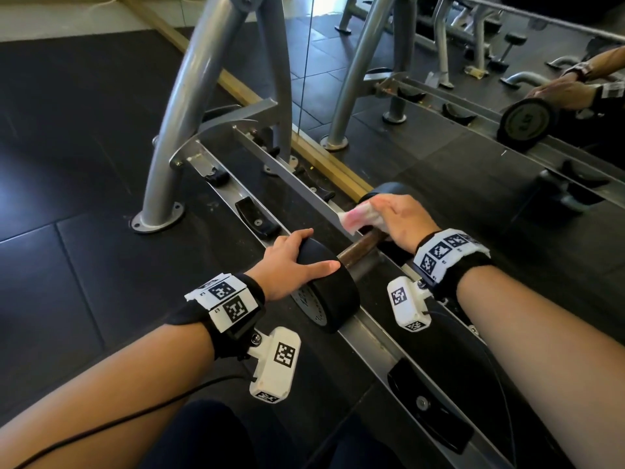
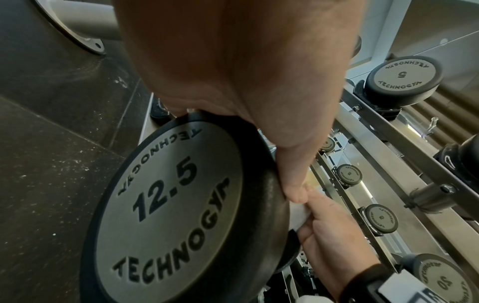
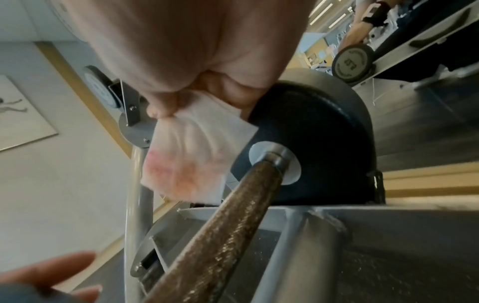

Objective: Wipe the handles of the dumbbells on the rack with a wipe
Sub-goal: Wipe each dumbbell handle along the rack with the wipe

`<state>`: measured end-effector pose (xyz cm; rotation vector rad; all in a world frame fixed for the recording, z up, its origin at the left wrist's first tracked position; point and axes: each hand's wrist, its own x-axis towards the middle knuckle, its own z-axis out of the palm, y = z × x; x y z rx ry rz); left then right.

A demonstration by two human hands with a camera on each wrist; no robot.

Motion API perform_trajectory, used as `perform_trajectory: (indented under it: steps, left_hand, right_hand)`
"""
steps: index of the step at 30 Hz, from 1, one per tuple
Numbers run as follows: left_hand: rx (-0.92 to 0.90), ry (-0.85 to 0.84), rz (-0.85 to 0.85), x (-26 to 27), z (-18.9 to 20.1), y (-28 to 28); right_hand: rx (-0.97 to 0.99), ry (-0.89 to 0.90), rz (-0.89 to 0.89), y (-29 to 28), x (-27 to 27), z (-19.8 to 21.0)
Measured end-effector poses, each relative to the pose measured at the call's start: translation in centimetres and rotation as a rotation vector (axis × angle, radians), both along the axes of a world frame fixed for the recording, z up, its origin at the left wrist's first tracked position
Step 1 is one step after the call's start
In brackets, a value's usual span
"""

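Note:
A black 12.5 dumbbell [image 1: 326, 294] lies across the low rack rails [image 1: 372, 330], its rusty brown handle [image 1: 360, 247] bare between the two heads. My left hand [image 1: 294, 257] grips the near head from above, fingers over the far side and thumb along the rim [image 2: 293, 184]. My right hand [image 1: 400, 220] pinches a white wipe [image 1: 358, 214] with pink stains just above the far end of the handle. In the right wrist view the wipe [image 3: 191, 155] hangs beside the handle [image 3: 233, 225], next to the far head [image 3: 311, 143], not wrapped round it.
Empty black cradles [image 1: 257, 220] sit along the rails to the left and near my knees [image 1: 427, 406]. Grey rack uprights [image 1: 189, 106] rise at the left. A mirror [image 1: 473, 96] stands behind the rack. Higher shelves carry other dumbbells [image 2: 404, 79].

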<state>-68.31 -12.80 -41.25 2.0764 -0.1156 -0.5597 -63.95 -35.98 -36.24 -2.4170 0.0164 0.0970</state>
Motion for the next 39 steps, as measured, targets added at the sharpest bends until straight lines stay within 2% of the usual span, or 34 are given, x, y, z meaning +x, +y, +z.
perform_trajectory:
  steps: [2, 4, 6, 7, 9, 12, 15, 19, 22, 24, 27, 28, 29, 32, 39]
  left_hand:
    - [-0.008, -0.001, 0.006, -0.1, 0.0, 0.0]
    - [-0.023, 0.004, 0.019, -0.2, 0.0, 0.0]
    - [-0.037, 0.014, 0.029, -0.2, 0.1, -0.1]
    - [-0.042, 0.023, 0.031, -0.2, 0.1, -0.1]
    - [-0.045, 0.039, 0.029, -0.1, 0.1, -0.1]
    - [-0.043, 0.047, 0.026, -0.1, 0.1, 0.0]
    - [-0.037, 0.05, 0.017, -0.1, 0.1, 0.0]
    - [-0.03, 0.037, 0.015, -0.2, 0.3, 0.0]
    - [-0.024, 0.038, 0.013, -0.2, 0.4, -0.1]
    - [-0.022, 0.037, 0.01, -0.2, 0.4, 0.0]
    - [-0.027, 0.041, 0.011, -0.1, 0.4, 0.1]
    - [-0.03, 0.043, 0.01, -0.1, 0.3, 0.0]
    - [-0.03, 0.041, 0.013, -0.1, 0.3, 0.1]
    - [-0.026, 0.045, 0.012, -0.1, 0.2, 0.0]
    - [-0.019, 0.064, 0.004, 0.0, 0.4, 0.0]
  right_hand:
    - [-0.039, -0.075, 0.093, 0.0, 0.1, -0.2]
    - [-0.305, -0.096, 0.29, -0.1, 0.2, -1.2]
    - [-0.539, 0.011, 0.476, -0.1, -0.1, -2.5]
    - [-0.596, 0.063, 0.518, -0.2, -0.1, -3.1]
    - [-0.54, 0.094, 0.484, -0.2, -0.3, -3.7]
    - [-0.303, 0.123, 0.354, -0.3, -0.6, -4.0]
    - [-0.114, 0.198, 0.297, -0.1, -0.6, -3.3]
    - [0.102, 0.159, 0.221, 0.5, -0.2, -2.4]
    - [0.117, 0.022, 0.124, 0.9, 0.4, -2.7]
    - [0.059, 0.04, 0.155, 1.0, 0.5, -3.0]
    - [-0.4, 0.15, 0.406, 1.2, 0.0, -3.8]
    - [-0.494, 0.143, 0.46, 1.2, -0.1, -4.1]
    - [-0.504, 0.135, 0.471, 1.3, -0.2, -4.1]
    - [-0.374, 0.156, 0.401, 1.4, -0.4, -4.0]
    - [0.065, 0.255, 0.296, 1.2, -1.2, -2.8]
